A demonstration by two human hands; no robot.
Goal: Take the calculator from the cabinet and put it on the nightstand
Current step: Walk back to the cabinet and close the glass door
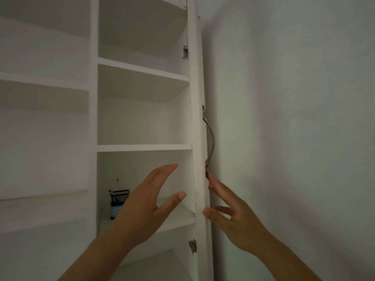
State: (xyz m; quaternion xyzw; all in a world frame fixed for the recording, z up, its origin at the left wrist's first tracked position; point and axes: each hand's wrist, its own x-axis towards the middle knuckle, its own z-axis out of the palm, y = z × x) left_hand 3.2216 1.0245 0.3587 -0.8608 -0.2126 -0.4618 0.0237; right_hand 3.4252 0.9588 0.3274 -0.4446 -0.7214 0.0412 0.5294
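My left hand (142, 207) reached spread and empty into the white cabinet (93, 118), just near of the calculator (118, 201) on its low shelf. My right hand (233, 218), fingers loose, touched the door (199, 138) edge.

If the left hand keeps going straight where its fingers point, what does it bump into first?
Probably the cabinet's inner side wall, beside the open door. The left hand points up and right, fingers spread, away from the calculator at lower left. Depth is hard to judge.
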